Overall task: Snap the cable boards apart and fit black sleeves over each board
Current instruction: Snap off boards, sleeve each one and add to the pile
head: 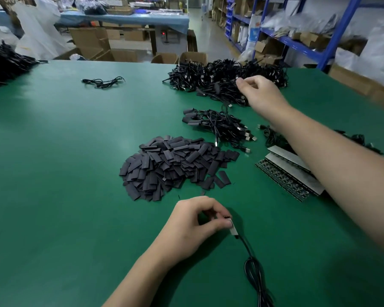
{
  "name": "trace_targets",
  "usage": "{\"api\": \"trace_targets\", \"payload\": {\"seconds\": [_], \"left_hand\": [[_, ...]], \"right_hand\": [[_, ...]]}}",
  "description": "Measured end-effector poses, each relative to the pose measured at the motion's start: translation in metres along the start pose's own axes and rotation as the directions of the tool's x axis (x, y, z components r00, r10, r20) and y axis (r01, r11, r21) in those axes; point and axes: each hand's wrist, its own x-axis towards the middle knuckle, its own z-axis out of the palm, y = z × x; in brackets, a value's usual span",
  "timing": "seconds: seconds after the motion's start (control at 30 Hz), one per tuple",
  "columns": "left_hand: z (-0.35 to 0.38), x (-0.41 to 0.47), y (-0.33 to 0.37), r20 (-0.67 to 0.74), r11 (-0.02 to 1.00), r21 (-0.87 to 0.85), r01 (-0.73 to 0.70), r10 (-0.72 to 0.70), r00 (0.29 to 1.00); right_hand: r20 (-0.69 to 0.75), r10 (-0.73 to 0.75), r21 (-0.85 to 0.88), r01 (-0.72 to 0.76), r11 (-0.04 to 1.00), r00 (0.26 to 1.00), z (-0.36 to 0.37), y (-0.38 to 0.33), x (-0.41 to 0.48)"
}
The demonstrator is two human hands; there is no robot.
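Note:
My left hand [193, 220] pinches a small cable board [232, 227] low on the green table; its black cable [255, 273] trails toward the near edge. My right hand [259, 91] reaches far across, fingers loosely curled over the big heap of black cables [208, 78]; whether it holds anything I cannot tell. A pile of flat black sleeves [171, 167] lies in the middle. Behind it sits a small bunch of sleeved cables [220, 125]. Panels of joined boards [286, 171] lie at the right, partly under my right forearm.
The green table [53, 173] stretches left. One loose cable [103, 82] lies at the far left-centre, and a dark stack [2, 63] sits at the left edge. More cables [273, 136] lie under my right arm. Cardboard boxes and blue shelving stand beyond the table.

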Motion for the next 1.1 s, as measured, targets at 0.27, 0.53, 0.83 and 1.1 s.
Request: {"api": "trace_targets", "payload": {"seconds": [0.27,0.53,0.83,1.1], "left_hand": [[0.000,0.007,-0.002,-0.195,0.981,-0.190,-0.031,-0.007,0.981],[0.005,0.004,0.002,-0.251,0.994,-0.087,-0.069,0.045,0.967],[-0.007,0.070,0.005,-0.068,0.777,0.629,-0.021,0.081,0.994],[0.008,0.101,-0.003,-0.008,0.652,0.758,-0.030,0.056,0.998]], "right_hand": [[0.509,0.007,0.258,-0.161,0.953,0.861,0.026,0.058,-0.166],[0.445,-0.021,0.532,-0.246,0.810,0.895,0.040,0.079,-0.206],[0.013,0.143,0.462,-0.133,0.877,0.990,0.042,0.097,-0.199],[0.055,0.118,0.474,-0.130,0.871,0.991,0.042,0.099,-0.200]]}}
